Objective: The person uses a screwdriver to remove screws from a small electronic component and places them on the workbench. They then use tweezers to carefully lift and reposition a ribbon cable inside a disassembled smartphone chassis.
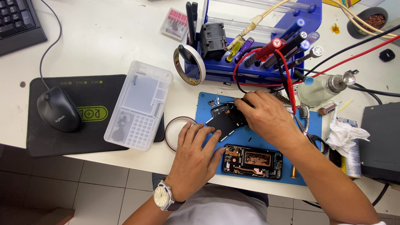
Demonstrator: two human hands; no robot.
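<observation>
Closest to the camera, a wrist with a round-faced watch (161,196) leads up to the left hand (196,156), which lies flat with fingers spread, its fingertips pressing on the near edge of a black phone part (223,123) on the blue work mat (204,109).

Far left, a black mouse (58,110) sits on a dark mouse pad (87,137), with a keyboard (18,23) above it. Next comes a clear plastic parts tray (139,104), overlapping the pad's right edge, and a ring of tape (175,131) lying just beside the left hand. On the mat, an opened phone body (252,161) with its copper-coloured inside showing lies just below the black part. The right hand (266,118) is curled over the far end of that part, fingers pinched together; whether it grips a tool I cannot tell, since the knuckles hide the tips. Behind it stands a blue tool rack (258,46) full of screwdrivers, with red and black leads (287,79) draping over the hand. Further right are a glass bottle (321,88) and a crumpled tissue (346,135).

As I judge it, doing this well means keeping the left fingertips steady so the part cannot slide, working the right fingers lightly at the far end, and keeping the dangling leads from snagging small loose pieces on the mat.
</observation>
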